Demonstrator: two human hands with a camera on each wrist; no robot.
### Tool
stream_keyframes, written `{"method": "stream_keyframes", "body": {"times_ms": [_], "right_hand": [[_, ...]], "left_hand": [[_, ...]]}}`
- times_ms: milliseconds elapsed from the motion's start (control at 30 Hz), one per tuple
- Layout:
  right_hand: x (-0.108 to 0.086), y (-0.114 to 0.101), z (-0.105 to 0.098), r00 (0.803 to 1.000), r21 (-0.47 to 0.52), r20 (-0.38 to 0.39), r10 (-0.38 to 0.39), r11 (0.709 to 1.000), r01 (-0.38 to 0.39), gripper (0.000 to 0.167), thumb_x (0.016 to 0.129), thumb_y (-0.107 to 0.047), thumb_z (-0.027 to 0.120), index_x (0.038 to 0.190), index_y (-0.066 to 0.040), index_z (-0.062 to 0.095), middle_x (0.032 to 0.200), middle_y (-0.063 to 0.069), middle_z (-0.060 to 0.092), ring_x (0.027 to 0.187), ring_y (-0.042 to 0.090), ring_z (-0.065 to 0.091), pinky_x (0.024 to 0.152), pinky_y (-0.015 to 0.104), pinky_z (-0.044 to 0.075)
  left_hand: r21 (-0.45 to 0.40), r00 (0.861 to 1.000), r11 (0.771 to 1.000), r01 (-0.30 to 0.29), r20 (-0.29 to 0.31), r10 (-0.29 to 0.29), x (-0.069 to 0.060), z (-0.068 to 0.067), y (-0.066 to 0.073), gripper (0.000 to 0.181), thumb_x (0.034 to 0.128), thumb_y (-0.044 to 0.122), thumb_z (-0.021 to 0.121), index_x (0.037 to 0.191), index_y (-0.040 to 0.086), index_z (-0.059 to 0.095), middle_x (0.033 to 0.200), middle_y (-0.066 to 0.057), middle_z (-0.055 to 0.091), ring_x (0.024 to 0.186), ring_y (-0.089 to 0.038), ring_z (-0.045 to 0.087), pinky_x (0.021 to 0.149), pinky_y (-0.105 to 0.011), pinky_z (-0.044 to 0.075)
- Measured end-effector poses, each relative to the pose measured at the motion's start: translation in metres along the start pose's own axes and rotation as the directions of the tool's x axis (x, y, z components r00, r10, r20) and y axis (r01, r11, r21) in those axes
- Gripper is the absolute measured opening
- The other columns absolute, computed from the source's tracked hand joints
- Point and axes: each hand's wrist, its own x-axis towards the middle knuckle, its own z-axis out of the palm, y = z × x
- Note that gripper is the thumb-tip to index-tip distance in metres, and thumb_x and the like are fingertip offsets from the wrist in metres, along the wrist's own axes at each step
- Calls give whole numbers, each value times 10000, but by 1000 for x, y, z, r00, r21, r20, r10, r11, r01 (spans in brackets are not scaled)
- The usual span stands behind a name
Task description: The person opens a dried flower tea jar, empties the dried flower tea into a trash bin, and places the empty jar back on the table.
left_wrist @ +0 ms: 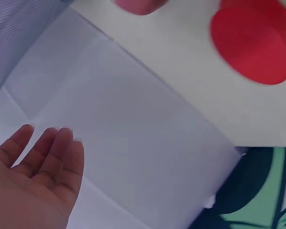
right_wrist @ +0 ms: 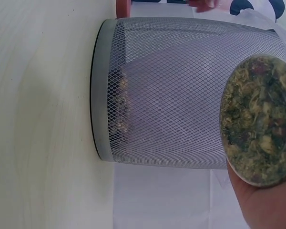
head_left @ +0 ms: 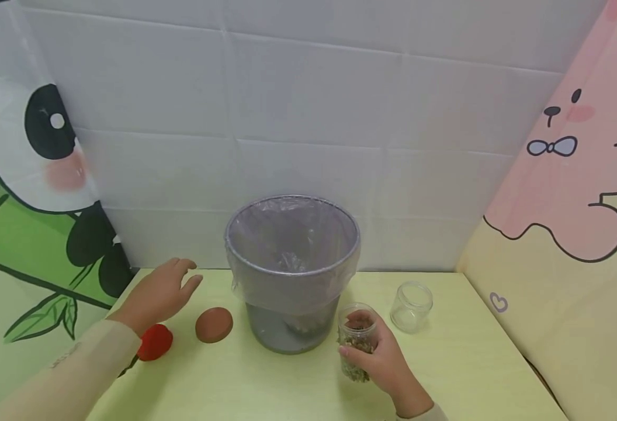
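Observation:
My right hand (head_left: pixel 387 365) grips a clear jar (head_left: pixel 357 351) of dried herbs and flower bits, upright beside the bin. In the right wrist view the jar's round base (right_wrist: pixel 258 121) shows greenish bits with dark red pieces. My left hand (head_left: pixel 157 292) hovers over the table's left side, fingers loosely extended, holding nothing. Below it lie a brownish-red round lid (head_left: pixel 214 325) and a bright red round object (head_left: pixel 156 342), partly hidden by the sleeve. The left wrist view shows that red object (left_wrist: pixel 252 45) with a flat round face; its kind is unclear.
A grey mesh bin (head_left: pixel 294 327) with a clear plastic liner (head_left: pixel 293 286) stands at the middle back. Dried bits (right_wrist: pixel 121 107) show through its mesh near the bottom. A second clear jar (head_left: pixel 411 307), without a lid, stands to the right. White sheeting (head_left: pixel 308 105) hangs behind.

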Motion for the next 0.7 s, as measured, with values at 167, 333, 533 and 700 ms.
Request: {"method": "stream_keyframes", "body": {"times_ms": [167, 333, 533, 700], "right_hand": [[0, 1, 0, 1000, -1, -3, -12, 1000, 12, 477, 870, -58, 779, 1285, -45, 545, 1220, 149, 601, 1107, 241, 612, 934, 330, 511], [0, 2, 1, 1000, 14, -2, -15, 1000, 15, 479, 869, -54, 776, 1286, -35, 542, 1228, 158, 597, 1109, 245, 613, 928, 333, 521], [-1, 4, 1, 1000, 5, -1, -10, 1000, 10, 476, 873, -59, 775, 1288, -47, 542, 1236, 164, 594, 1119, 260, 610, 928, 337, 523], [-2, 3, 2, 1000, 12, 2, 10, 1000, -10, 482, 875, -68, 777, 1293, -51, 539, 1239, 170, 587, 1122, 279, 607, 927, 351, 526]], "left_hand": [[-31, 1000, 999, -23, 17, 24, 13, -25, 21, 539, 1095, 409, 444, 1412, -22, 511, 1416, -264, 506, 1281, -466, 502, 1057, -651, 398], [-107, 1000, 994, -5, 24, 8, 24, -46, 42, 577, 1106, 424, 375, 1446, -28, 485, 1438, -251, 489, 1291, -456, 489, 1064, -655, 387], [-243, 998, 969, 43, 58, -29, 32, -58, 61, 667, 1099, 520, 308, 1493, -2, 440, 1446, -211, 492, 1301, -428, 487, 1060, -642, 395], [-318, 994, 944, 87, 90, -62, 41, -65, 79, 742, 1083, 581, 280, 1569, 24, 349, 1521, -222, 446, 1372, -444, 437, 1086, -649, 359]]}}
